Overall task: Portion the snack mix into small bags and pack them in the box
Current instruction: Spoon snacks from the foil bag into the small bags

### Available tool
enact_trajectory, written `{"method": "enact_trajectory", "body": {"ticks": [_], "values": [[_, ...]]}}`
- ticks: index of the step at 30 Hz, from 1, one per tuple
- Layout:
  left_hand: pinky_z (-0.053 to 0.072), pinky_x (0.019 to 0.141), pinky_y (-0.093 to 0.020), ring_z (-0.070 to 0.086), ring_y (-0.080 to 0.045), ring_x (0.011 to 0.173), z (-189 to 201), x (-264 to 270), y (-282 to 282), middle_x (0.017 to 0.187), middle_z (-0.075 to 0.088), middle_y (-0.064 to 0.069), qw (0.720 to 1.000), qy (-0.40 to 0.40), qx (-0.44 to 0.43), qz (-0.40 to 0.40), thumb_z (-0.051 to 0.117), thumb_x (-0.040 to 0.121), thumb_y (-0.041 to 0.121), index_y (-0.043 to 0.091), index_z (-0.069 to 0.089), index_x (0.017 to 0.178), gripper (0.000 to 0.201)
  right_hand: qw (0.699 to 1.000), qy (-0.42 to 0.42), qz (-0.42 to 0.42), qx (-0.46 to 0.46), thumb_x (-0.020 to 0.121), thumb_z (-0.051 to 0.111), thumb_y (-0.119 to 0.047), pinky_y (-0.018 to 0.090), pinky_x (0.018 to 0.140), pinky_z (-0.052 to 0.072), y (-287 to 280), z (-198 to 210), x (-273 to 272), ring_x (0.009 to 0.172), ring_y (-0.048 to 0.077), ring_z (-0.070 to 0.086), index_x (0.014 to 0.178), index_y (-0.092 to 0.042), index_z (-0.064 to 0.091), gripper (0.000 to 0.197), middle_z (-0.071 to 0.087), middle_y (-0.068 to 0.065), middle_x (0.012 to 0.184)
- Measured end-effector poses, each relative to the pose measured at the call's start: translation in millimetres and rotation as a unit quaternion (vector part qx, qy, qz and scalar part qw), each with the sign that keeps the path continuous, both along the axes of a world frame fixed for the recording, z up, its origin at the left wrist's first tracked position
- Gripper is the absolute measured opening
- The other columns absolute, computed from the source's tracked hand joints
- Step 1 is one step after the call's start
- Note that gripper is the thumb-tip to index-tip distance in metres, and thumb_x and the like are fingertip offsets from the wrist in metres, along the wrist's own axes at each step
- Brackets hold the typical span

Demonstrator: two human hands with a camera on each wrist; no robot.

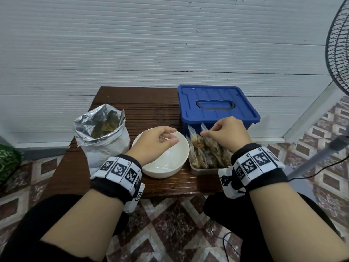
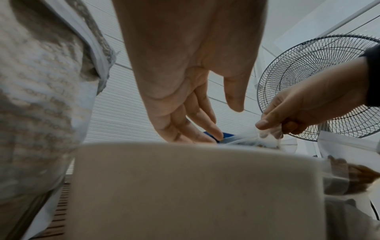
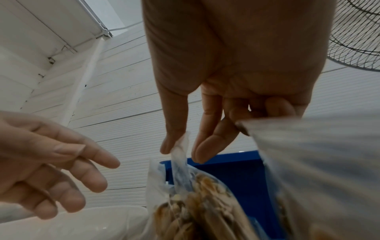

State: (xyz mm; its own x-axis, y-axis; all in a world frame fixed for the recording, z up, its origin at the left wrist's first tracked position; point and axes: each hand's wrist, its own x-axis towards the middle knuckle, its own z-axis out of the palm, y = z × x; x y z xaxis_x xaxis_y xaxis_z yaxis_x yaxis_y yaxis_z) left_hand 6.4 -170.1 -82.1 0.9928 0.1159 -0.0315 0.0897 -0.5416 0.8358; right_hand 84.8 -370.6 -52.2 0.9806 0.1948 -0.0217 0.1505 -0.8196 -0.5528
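A small clear bag of snack mix stands among several filled bags in a metal tray. My right hand pinches its top edge between thumb and forefinger. My left hand hovers with relaxed fingers over the empty white bowl and holds nothing. The big foil snack bag stands open at the table's left. Behind the tray sits the blue box with its lid on.
The dark slatted wooden table is low and stands against a white panelled wall. A standing fan is at the far right, with its pole and cable near my right arm. Patterned floor tiles surround the table.
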Motion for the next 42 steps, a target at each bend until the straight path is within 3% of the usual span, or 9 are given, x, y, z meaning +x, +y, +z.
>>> {"method": "enact_trajectory", "body": {"ticks": [8, 13, 17, 21, 26, 31, 34, 39, 42], "values": [[0.043, 0.08, -0.01, 0.058, 0.003, 0.092, 0.4, -0.9, 1.9, 0.103, 0.065, 0.017, 1.0, 0.007, 0.007, 0.003, 0.064, 0.091, 0.034, 0.029, 0.06, 0.121, 0.031, 0.997, -0.009, 0.034, -0.066, 0.076, 0.072, -0.051, 0.043, 0.089, 0.05, 9.6, -2.4, -4.7, 0.09, 0.017, 0.062, 0.081, -0.022, 0.071, 0.029, 0.069, -0.003, 0.083], [0.047, 0.088, -0.019, 0.058, 0.004, 0.093, 0.4, -0.1, 5.0, 0.101, 0.065, 0.019, 1.0, 0.011, 0.013, 0.008, 0.065, 0.09, 0.036, 0.03, 0.061, 0.12, 0.031, 0.998, -0.017, 0.035, -0.041, 0.075, 0.072, -0.053, 0.041, 0.086, 0.052, 5.9, 3.6, -5.4, 0.087, 0.015, 0.063, 0.078, -0.022, 0.073, 0.031, 0.07, -0.004, 0.078], [0.044, 0.091, -0.02, 0.059, -0.003, 0.097, -0.6, 2.7, 13.4, 0.108, 0.067, 0.011, 0.998, 0.018, 0.043, 0.03, 0.066, 0.09, 0.03, 0.022, 0.061, 0.123, 0.035, 0.999, -0.027, 0.04, -0.004, 0.076, 0.073, -0.05, 0.037, 0.081, 0.054, 3.9, 8.0, -6.0, 0.082, 0.012, 0.062, 0.079, -0.021, 0.074, 0.029, 0.069, -0.006, 0.075], [0.04, 0.096, -0.023, 0.054, -0.009, 0.111, -8.6, 2.3, 17.9, 0.125, 0.061, 0.004, 0.986, 0.075, 0.148, 0.0, 0.071, 0.086, 0.033, 0.02, 0.055, 0.131, 0.05, 0.999, -0.016, 0.038, 0.032, 0.079, 0.071, -0.047, 0.033, 0.079, 0.053, 3.8, 9.9, -5.3, 0.084, 0.011, 0.061, 0.083, -0.017, 0.073, 0.03, 0.069, -0.002, 0.08], [0.028, 0.112, -0.039, 0.035, -0.022, 0.137, -24.3, 7.0, 12.9, 0.149, 0.041, -0.001, 0.921, 0.183, 0.332, -0.093, 0.065, 0.086, 0.049, 0.025, 0.035, 0.147, 0.073, 0.995, -0.034, 0.024, 0.094, 0.089, 0.06, -0.044, 0.017, 0.06, 0.039, -2.5, 14.9, -3.3, 0.066, 0.001, 0.054, 0.078, -0.015, 0.068, 0.031, 0.065, -0.006, 0.07], [0.028, 0.108, -0.039, 0.039, -0.021, 0.133, -34.8, 11.9, 9.4, 0.14, 0.05, 0.001, 0.896, 0.223, 0.364, -0.124, 0.064, 0.088, 0.043, 0.024, 0.033, 0.147, 0.069, 0.98, -0.051, -0.014, 0.192, 0.091, 0.058, -0.042, 0.026, 0.074, 0.043, -12.4, 17.5, -0.6, 0.082, 0.006, 0.06, 0.079, -0.013, 0.071, 0.034, 0.069, -0.006, 0.074], [0.027, 0.107, -0.039, 0.042, -0.019, 0.129, -35.9, 13.1, 9.7, 0.131, 0.056, 0.003, 0.901, 0.206, 0.364, -0.116, 0.066, 0.086, 0.045, 0.024, 0.041, 0.141, 0.064, 0.973, -0.048, -0.024, 0.224, 0.091, 0.057, -0.042, 0.024, 0.067, 0.043, -15.5, 19.1, -0.9, 0.083, 0.009, 0.061, 0.084, -0.016, 0.072, 0.031, 0.069, -0.005, 0.072], [0.032, 0.104, -0.039, 0.05, -0.019, 0.119, -35.7, 13.8, 10.2, 0.119, 0.06, 0.005, 0.92, 0.158, 0.354, -0.062, 0.068, 0.081, 0.052, 0.024, 0.055, 0.125, 0.054, 0.978, -0.009, -0.003, 0.209, 0.091, 0.058, -0.04, 0.022, 0.074, 0.042, -11.4, 14.2, -0.7, 0.095, 0.007, 0.061, 0.081, -0.015, 0.071, 0.029, 0.071, -0.004, 0.078], [0.038, 0.1, -0.04, 0.054, -0.02, 0.107, -34.8, 15.1, 11.6, 0.11, 0.062, 0.002, 0.938, 0.132, 0.32, -0.03, 0.072, 0.078, 0.052, 0.025, 0.057, 0.105, 0.041, 0.982, 0.0, 0.009, 0.188, 0.091, 0.059, -0.039, 0.019, 0.07, 0.04, -7.1, 11.0, -2.1, 0.087, 0.005, 0.059, 0.085, -0.013, 0.072, 0.03, 0.069, -0.005, 0.073]]}}
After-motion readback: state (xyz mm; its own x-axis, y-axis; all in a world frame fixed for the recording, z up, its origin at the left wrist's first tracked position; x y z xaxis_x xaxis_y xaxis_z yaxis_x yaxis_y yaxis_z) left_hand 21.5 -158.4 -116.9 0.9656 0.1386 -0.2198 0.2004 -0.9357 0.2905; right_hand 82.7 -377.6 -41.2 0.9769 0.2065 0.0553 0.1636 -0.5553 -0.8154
